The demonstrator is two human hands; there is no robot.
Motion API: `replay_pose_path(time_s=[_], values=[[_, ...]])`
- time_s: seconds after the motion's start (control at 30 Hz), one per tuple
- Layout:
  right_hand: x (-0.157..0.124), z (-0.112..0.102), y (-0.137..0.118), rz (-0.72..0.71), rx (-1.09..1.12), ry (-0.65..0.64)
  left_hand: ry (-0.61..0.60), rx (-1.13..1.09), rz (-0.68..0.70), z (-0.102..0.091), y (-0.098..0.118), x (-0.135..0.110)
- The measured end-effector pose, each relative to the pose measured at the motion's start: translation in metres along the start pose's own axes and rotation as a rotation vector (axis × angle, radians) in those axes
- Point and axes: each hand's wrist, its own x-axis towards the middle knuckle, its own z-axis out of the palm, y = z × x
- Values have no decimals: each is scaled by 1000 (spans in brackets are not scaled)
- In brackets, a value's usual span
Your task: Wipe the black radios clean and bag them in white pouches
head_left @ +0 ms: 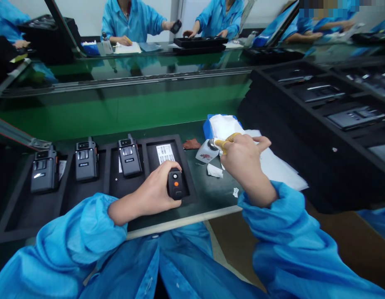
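Note:
My left hand (156,191) is closed around a small black device with an orange button (175,184), held upright in the rightmost slot of a black foam tray (86,195). Three similar black devices (129,157) stand in the tray's other slots. A white barcode label (165,153) lies in the slot behind the held device. My right hand (244,160), with yellow finger cots, presses down on the top of a small clear dispenser bottle (206,152). White wipes (273,164) lie under and beside that hand.
A blue box of white wipes (220,124) sits behind the bottle. Black trays with flat devices (336,108) are stacked at the right. A green conveyor belt (124,108) runs across. Beyond it, other people in blue coats (133,20) work at the far side.

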Motion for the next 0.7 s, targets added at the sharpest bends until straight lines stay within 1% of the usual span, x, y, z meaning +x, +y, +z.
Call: replay_pose_path(time_s=[0.07, 0.17, 0.2, 0.23, 0.27, 0.3, 0.37, 0.4, 0.43, 0.5, 0.57, 0.63, 0.7], values=[[4, -1, 0, 21, -13, -82, -6, -5, 0, 0, 1, 1], [9, -7, -2, 81, -53, -250, -4, -3, -12, -1, 2, 1], [10, -11, -5, 99, -50, -277, -3, -1, -23, -1, 3, 2], [10, -15, -9, 105, -34, -269, -3, 0, -35, -1, 3, 2], [8, -21, -16, 92, -5, -223, -4, 1, -46, -1, 3, 2], [6, -28, -24, 52, 37, -141, -4, 0, -53, -1, 3, 2], [-2, -42, -43, -91, 151, 66, -5, -4, -57, 0, 3, 2], [-6, -50, -53, -175, 212, 149, -3, -6, -56, 0, 2, 2], [-10, -56, -63, -251, 270, 196, 3, -6, -48, 1, 1, 2], [-15, -66, -79, -378, 337, 215, 24, -6, -7, 2, -1, 3], [-17, -71, -87, -452, 333, 203, 42, -3, 46, 3, -2, 3], [-18, -73, -90, -466, 294, 204, 39, 7, 65, 4, -3, 3], [-19, -73, -86, -438, 247, 210, 31, 34, 36, 4, -1, 3]])
